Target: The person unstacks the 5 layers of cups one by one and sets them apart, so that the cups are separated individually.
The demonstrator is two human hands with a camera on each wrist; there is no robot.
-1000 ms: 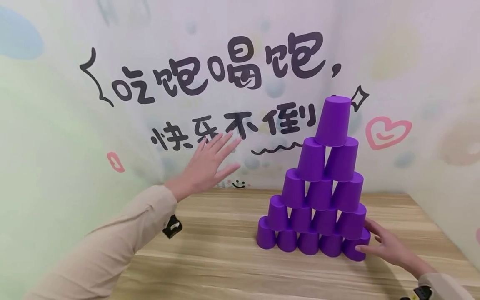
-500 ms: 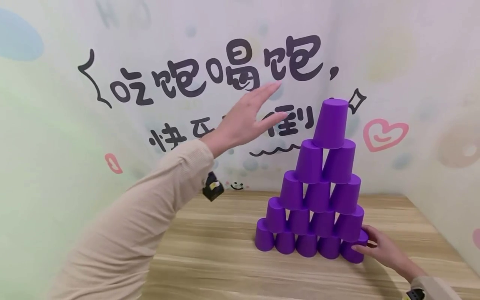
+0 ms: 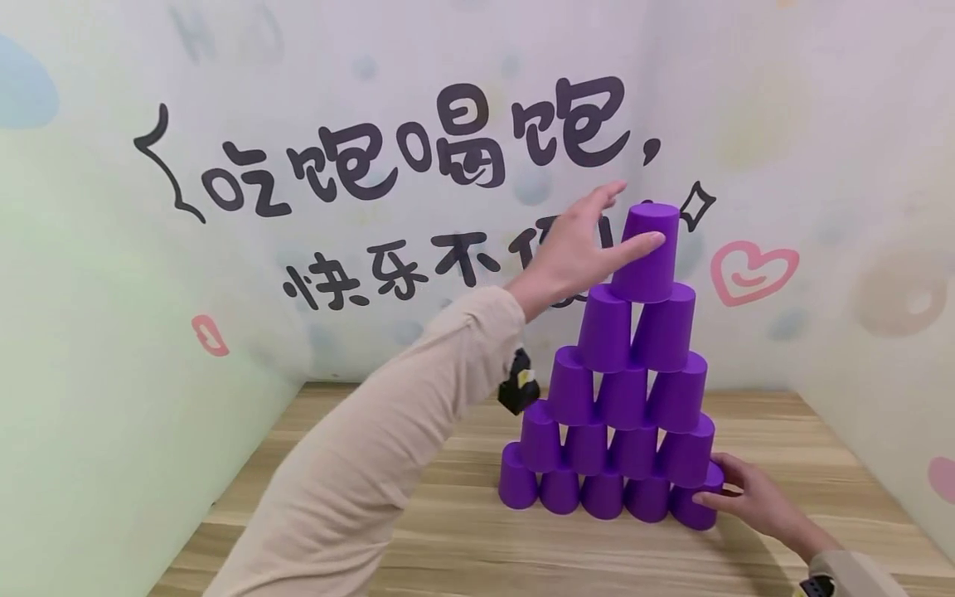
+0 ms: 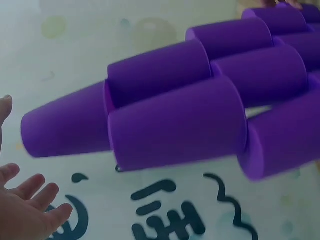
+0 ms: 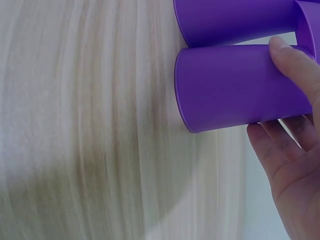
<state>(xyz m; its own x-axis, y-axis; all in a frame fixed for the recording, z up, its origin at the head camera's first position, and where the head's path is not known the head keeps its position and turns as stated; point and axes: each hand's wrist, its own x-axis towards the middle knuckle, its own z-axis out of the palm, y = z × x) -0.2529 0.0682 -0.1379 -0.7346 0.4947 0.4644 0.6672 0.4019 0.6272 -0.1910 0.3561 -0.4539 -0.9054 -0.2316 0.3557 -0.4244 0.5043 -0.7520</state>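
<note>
Upside-down purple cups stand in a pyramid of several rows, narrowing to a single top cup (image 3: pixel 647 269). Beside this top cup is my left hand (image 3: pixel 570 253), fingers extended and thumb spread in front of it. The left wrist view shows a gap between the left hand (image 4: pixel 30 207) and the top cup (image 4: pixel 67 122). Low on the right, my right hand (image 3: pixel 761 502) holds the end cup of the bottom row (image 3: pixel 694 509). In the right wrist view its thumb lies on one side of that cup (image 5: pixel 230 87), with the fingers on the opposite side.
The pyramid stands on a wood-grain table (image 3: pixel 462 531). Pale printed walls (image 3: pixel 403 66) with dark lettering enclose the table at the back and both sides. A small black device (image 3: pixel 518 385) is strapped at the left wrist.
My left hand has moved right from in front of the wall lettering to the top cup. The right hand keeps its place at the bottom end cup. The head view has shifted slightly.
</note>
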